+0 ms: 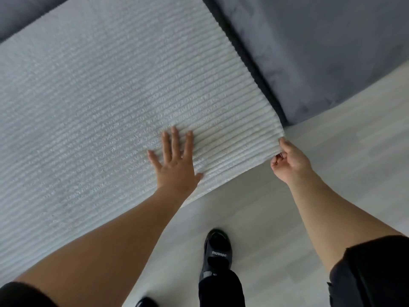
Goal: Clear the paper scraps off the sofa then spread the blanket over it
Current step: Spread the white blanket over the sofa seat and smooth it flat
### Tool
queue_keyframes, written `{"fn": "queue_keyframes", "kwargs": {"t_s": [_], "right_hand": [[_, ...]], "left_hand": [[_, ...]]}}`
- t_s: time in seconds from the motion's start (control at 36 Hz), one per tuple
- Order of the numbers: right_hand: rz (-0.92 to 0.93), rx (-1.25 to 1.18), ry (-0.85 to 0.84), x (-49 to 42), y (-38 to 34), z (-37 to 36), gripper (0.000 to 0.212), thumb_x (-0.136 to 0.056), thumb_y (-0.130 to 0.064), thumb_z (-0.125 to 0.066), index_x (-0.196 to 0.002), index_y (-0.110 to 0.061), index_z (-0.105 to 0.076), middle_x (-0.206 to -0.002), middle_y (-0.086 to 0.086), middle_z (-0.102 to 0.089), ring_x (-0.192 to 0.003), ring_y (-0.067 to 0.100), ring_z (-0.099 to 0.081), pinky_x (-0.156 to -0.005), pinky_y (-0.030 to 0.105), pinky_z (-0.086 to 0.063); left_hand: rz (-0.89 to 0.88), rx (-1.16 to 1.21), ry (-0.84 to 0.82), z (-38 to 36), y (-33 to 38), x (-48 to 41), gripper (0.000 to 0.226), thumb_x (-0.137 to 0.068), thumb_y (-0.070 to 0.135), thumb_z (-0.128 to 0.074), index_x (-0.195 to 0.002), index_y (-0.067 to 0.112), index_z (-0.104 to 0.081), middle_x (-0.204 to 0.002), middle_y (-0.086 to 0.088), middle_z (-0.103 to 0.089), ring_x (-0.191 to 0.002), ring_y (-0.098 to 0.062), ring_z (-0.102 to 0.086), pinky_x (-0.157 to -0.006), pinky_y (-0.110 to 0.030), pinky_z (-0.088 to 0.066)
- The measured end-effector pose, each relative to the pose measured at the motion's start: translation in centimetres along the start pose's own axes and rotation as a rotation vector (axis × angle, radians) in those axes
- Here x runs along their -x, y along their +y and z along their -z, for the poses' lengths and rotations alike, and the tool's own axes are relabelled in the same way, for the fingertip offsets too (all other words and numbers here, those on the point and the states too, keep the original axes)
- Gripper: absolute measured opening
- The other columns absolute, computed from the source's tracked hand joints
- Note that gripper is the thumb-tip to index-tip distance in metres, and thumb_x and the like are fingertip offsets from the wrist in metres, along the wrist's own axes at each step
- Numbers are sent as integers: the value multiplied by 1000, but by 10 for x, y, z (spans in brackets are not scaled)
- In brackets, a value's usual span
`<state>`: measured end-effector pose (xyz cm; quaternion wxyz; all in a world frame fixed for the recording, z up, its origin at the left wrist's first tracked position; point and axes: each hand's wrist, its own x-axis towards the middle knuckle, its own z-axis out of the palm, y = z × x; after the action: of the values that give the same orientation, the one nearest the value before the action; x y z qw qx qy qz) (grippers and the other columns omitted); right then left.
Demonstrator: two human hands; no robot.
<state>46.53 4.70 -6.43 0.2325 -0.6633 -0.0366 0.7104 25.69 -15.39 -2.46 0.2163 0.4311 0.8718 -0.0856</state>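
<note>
a pale ribbed blanket [99, 96] is seen laid out over a grey sofa [321, 52], covering most of the left and middle of the view. its ribs run across from left to right. bare grey upholstery is left showing to the right of the blanket's right edge and in a strip at the far left. the blanket's near edge is seen over the pale floor [332, 151].

the left hand [174, 165] is laid flat on the blanket close to its near edge, palm down, with fingers straight and spread; nothing is gripped by it, the cloth only being pressed.

the right hand [290, 162] is held at the blanket's near right corner. that corner is pinched between the thumb and the curled fingers; the fingertips under the cloth are partly hidden. the two hands are set near each other, the right one just off the sofa's front, over the floor.

a black shoe [218, 251] with white lettering on its strap is seen on the floor between the forearms, with a dark trouser leg above it. a dark sleeve [376, 273] is seen at the near right.
</note>
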Motion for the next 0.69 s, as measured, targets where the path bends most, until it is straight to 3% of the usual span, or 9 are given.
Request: {"fn": "queue_keyframes", "kwargs": {"t_s": [0.08, 0.14, 0.19, 0.25, 0.31, 0.42, 0.47, 0.53, 0.69], "right_hand": [[50, 312, 224, -4, -9, 14, 30, -99, -10, -52, -128, -8, -61, -70, -4, -66, -64, 10, -53, -55, 20, -44], [191, 570, 400, 5, -5, 10, 27, -97, -10, -49, -122, -6, -60, -92, 10, -66, -67, 20, -54, -56, 27, -42], [511, 865, 514, 23, 7, -8, 27, -93, -13, -53, -119, -8, -59, -115, 16, -65, -92, 31, -61, -69, 34, -47], [1006, 1183, 342, 48, 27, -38, 34, -93, -20, -56, -126, -13, -57, -123, 11, -62, -112, 30, -56, -87, 41, -47], [1376, 1436, -26, 68, 53, -68, 47, -95, -33, -57, -138, -16, -50, -137, 7, -55, -129, 26, -47, -102, 39, -40], [1686, 1896, -683, 68, 95, -126, 70, -97, -58, -45, -157, -27, -26, -165, 2, -22, -155, 25, -8, -122, 48, -18], [1722, 2075, -807, 53, 94, -145, 70, -98, -64, -38, -158, -32, -21, -168, 0, -12, -155, 24, 1, -124, 50, -11], [1693, 2204, -730, 34, 77, -150, 72, -98, -71, -26, -159, -36, -14, -169, -1, -4, -155, 26, 6, -123, 54, -12], [1129, 1946, 118, 26, 32, -135, 74, -97, -71, -14, -160, -33, -3, -169, 6, -2, -155, 28, 3, -124, 52, -7]], "left_hand": [[-4, -9, -42, 4, 0, 4, 126, -83, 69, -64, -154, 28, 32, -163, -12, 36, -150, -36, 30, -115, -77, -4], [-3, 25, -72, 7, 2, 7, 118, -88, 62, -63, -155, 30, 30, -162, -8, 39, -148, -32, 34, -116, -75, -5], [-26, 63, -76, 10, 3, 10, 105, -93, 59, -58, -159, 30, 19, -163, -4, 38, -148, -27, 36, -118, -72, -4], [-46, 88, -23, 12, -1, 11, 93, -96, 59, -50, -162, 26, 8, -164, -1, 35, -149, -23, 35, -121, -67, -3], [-70, 82, 48, 11, -8, 13, 94, -95, 61, -48, -162, 24, 8, -165, -1, 33, -150, -22, 32, -122, -65, 0], [-20, 45, 154, 5, -40, 10, 122, -80, 79, -54, -161, 21, 15, -169, -5, 22, -155, -30, 19, -118, -70, 2], [62, 38, 79, 4, -64, 5, 127, -72, 92, -42, -158, 25, 23, -167, -4, 29, -153, -30, 25, -115, -73, 5], [97, 44, -2, 3, -89, 5, 129, -65, 100, -33, -156, 31, 28, -165, 0, 34, -152, -26, 30, -114, -75, 8], [5, 144, 118, 14, -128, 21, 82, -91, 78, -34, -158, 31, -27, -169, -1, -17, -154, -27, -23, -119, -61, -23]]}}
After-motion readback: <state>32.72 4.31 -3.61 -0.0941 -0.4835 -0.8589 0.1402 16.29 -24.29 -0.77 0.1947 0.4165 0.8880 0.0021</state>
